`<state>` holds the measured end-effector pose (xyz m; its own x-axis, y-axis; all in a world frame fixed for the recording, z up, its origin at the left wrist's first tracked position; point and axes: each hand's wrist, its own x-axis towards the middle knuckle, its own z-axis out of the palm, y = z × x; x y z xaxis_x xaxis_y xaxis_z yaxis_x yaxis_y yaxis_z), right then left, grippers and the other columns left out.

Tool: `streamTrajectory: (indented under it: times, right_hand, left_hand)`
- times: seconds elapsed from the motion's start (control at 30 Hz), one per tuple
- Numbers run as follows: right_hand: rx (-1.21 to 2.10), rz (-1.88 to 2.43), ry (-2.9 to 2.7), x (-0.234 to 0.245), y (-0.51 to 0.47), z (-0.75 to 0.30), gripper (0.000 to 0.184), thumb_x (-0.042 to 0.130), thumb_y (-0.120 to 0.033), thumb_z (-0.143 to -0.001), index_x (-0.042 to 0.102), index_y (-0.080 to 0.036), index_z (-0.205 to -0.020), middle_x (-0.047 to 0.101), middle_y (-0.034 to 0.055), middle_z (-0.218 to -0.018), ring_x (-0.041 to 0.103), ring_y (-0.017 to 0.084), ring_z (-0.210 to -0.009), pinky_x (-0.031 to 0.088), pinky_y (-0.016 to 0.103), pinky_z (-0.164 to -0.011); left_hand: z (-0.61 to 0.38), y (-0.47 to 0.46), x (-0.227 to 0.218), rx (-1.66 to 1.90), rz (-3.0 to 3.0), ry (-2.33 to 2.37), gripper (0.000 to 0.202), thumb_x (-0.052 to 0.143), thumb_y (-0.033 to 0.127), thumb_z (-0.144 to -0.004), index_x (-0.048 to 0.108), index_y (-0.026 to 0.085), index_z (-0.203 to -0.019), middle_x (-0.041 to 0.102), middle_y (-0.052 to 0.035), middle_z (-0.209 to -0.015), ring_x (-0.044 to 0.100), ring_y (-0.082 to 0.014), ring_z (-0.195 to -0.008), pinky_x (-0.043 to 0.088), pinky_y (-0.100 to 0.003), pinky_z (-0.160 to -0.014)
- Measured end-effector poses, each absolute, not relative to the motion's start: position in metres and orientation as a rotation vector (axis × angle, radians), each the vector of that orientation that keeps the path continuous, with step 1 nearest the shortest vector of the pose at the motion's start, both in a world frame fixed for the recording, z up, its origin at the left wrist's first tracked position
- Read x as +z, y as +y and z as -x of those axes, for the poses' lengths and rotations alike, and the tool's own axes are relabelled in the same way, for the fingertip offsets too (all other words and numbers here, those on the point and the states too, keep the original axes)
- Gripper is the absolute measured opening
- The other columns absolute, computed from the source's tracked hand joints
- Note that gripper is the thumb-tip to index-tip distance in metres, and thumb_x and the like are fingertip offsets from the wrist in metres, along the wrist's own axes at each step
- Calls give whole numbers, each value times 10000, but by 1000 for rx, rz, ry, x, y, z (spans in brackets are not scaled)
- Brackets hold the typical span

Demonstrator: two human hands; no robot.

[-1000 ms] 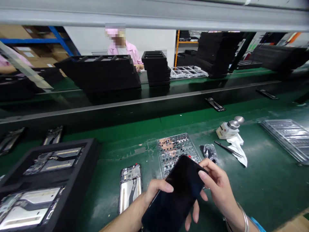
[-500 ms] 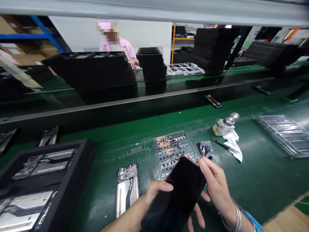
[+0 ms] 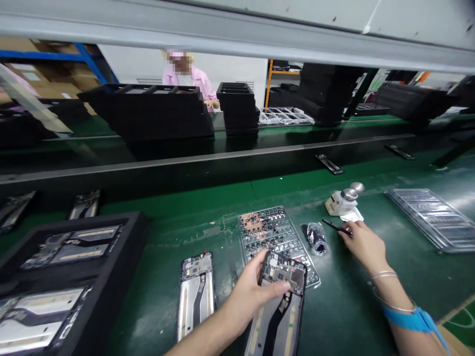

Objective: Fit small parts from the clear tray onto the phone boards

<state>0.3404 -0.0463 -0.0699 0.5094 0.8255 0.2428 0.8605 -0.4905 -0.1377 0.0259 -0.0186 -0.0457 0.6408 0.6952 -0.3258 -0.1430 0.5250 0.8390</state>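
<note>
The left hand point(image 3: 248, 294) holds an opened phone point(image 3: 276, 316), inner side up, its grip closed around the upper edges with the thumb across the board. The phone sits tilted above the worktop point(image 3: 166, 232); take it as the clock's centre.

Toward two o'clock is the right hand point(image 3: 365, 247), its grip narrow, thumb and fingertips pinching the near end of black tweezers point(image 3: 336, 226); I cannot tell whether these are lifted. Just past the fingers, a white cloth point(image 3: 352, 215) lies beside a dispenser point(image 3: 340, 203) at one o'clock. A plastic bag point(image 3: 316, 238) is nearer, also at one.

At twelve, the phone's top overlaps a clear tray point(image 3: 265, 227) of small parts. At nine lies a second opened phone point(image 3: 196, 296), and beyond it a foam tray point(image 3: 129, 247) bearing two more. Stacked plastic trays point(image 3: 430, 217) lie at two.
</note>
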Motion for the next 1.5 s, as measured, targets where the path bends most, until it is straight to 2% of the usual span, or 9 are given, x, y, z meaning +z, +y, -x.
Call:
streamTrajectory:
  times: [0.1,0.23,0.3,0.37,0.5,0.63,0.8,1.0,1.5]
  right_hand:
    - [-231,2484,-1442,-74,-50,-345,104,558,-265,-759,604,-172,-749,622,89,-813,555,206,-631,288,265,-470]
    - [-235,2304,-1258,-53,-66,-308,249,471,-368,-856,527,-186,-1016,627,70,-802,580,204,-673,389,293,-541]
    - [111,1870,-1132,-34,-75,-280,293,537,-359,-833,488,-210,-1081,629,58,-829,600,197,-722,445,283,-568]
    - [474,1560,-1081,-14,-81,-251,315,571,-324,-818,504,-236,-1113,616,48,-849,587,163,-628,448,257,-479]
    - [910,1296,-1043,10,-86,-214,148,596,-288,-805,615,-212,-932,625,54,-817,629,161,-566,468,237,-412]
    - [1217,1214,-1045,13,-89,-206,143,672,-286,-745,581,-204,-818,634,24,-649,641,176,-487,435,214,-370]
    - [1152,1253,-1167,9,-95,-203,114,677,-266,-740,591,-197,-771,575,-6,-665,564,108,-537,466,215,-482]
    - [1113,1251,-1245,5,-96,-199,99,651,-260,-759,572,-200,-755,556,-9,-667,516,100,-569,434,203,-498]
    - [1460,1124,-1027,-3,-84,-196,240,682,-322,-724,503,-162,-729,554,-37,-546,432,35,-395,300,131,-369]
  left_hand:
    - [-21,-27,-39,535,-1000,739,658,733,313,-670,403,149,-1215,520,-116,-1209,438,-275,-1143,286,-366,-983]
    - [-16,-36,-25,460,-1048,492,498,622,300,-784,367,182,-1195,605,-70,-1006,551,-227,-940,368,-353,-870]
    - [-15,-40,-20,441,-1018,426,551,607,278,-796,303,209,-1250,595,-71,-1040,546,-221,-955,360,-350,-875]
    - [-15,-45,-18,447,-998,399,576,603,277,-795,281,217,-1270,593,-72,-1039,540,-214,-948,355,-340,-864]
    - [-18,-53,-22,439,-958,384,491,625,312,-764,367,187,-1164,584,-54,-900,523,-167,-778,369,-284,-733]
    - [-18,-58,-25,451,-1031,419,363,603,370,-770,438,164,-1020,524,-31,-837,447,-128,-697,337,-246,-651]
    - [-16,-61,-24,443,-1065,450,358,568,411,-791,436,169,-1019,496,-16,-805,417,-126,-692,333,-249,-655]
    - [-16,-63,-24,444,-1109,486,361,561,425,-788,437,168,-1009,467,-4,-783,399,-126,-688,321,-248,-644]
    - [-19,-65,-26,453,-1047,418,333,563,415,-796,452,160,-978,550,-58,-912,470,-155,-763,352,-266,-702]
